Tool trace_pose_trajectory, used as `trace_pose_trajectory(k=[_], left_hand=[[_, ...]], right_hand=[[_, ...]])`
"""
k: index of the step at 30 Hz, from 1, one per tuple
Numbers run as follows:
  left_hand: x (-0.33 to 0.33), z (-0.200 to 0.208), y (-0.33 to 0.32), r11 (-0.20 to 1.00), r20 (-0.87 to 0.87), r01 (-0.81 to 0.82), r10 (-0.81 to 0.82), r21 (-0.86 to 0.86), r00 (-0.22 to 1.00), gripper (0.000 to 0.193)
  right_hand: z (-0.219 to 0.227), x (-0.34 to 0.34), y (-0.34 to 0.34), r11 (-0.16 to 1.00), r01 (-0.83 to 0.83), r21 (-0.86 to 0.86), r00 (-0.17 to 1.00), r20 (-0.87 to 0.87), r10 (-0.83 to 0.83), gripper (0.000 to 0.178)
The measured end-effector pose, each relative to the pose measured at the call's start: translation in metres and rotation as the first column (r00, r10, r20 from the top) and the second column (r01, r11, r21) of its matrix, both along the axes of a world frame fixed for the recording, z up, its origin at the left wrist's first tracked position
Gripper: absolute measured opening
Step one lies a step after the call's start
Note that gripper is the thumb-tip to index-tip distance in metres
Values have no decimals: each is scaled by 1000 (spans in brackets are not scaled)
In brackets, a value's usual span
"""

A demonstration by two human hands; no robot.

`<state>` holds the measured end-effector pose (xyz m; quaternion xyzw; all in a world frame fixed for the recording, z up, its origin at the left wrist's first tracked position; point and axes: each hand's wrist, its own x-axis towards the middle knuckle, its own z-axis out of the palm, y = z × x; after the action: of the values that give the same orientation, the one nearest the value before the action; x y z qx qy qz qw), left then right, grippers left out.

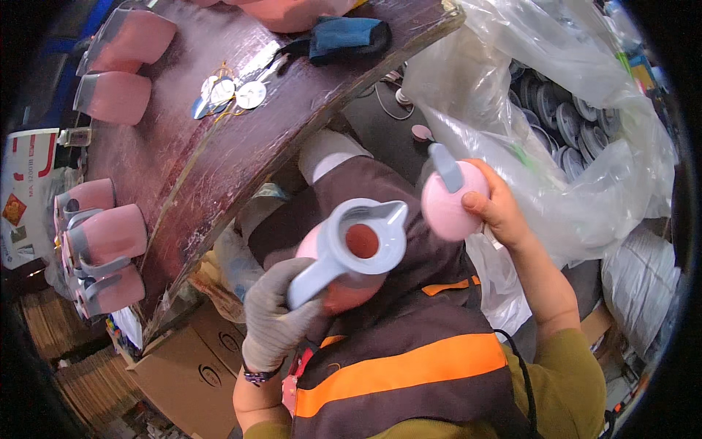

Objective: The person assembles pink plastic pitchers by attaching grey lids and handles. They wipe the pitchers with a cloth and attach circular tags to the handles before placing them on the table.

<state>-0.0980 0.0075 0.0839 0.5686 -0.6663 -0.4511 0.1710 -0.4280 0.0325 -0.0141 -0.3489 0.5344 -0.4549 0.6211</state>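
Note:
My left hand (276, 311), in a grey knit glove, is wrapped round the handle of a pink jug (335, 238). The jug has a grey-blue collar and spout, and its open mouth faces up over my lap, showing a reddish inside. To its right, my bare right hand (499, 208) grips a rounded pink lid (450, 208) with a grey-blue lever on top. Thumb and fingers hold the lid by its right side, apart from the jug. The lid's underside is hidden.
A worn dark red table (241, 154) crosses the upper left, with several pink jugs (110, 234) along its far left side. A blue and black pouch (349, 38) and round tags (250, 95) lie on it. Right, a clear plastic bag (468, 88) holds grey round parts (570, 121). A cardboard box (183, 366) stands below the table.

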Motion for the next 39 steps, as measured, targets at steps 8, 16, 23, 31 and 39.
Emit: trace_pose_trajectory(k=[8,16,23,31,39], left_hand=[[4,1,19,994,-31,84,-86,-67,996,39],[47,-29,-18,890,-17,187,-214,-416,977,35],[26,-82,-55,989,-402,81,-123,-120,907,25],[-7,-19,25,916,-90,374,-388,-147,917,36],[76,-60,-6,998,-315,24,-40,-54,948,29]], right_hand=[[58,77,-46,779,-570,-261,713,-628,312,58],[62,130,-38,425,-687,-590,678,-730,82,67],[88,168,-44,-92,-741,-665,619,-730,288,44],[23,122,-82,861,-508,-21,693,-604,394,65],[41,102,-77,286,-884,-369,434,-875,212,97]])
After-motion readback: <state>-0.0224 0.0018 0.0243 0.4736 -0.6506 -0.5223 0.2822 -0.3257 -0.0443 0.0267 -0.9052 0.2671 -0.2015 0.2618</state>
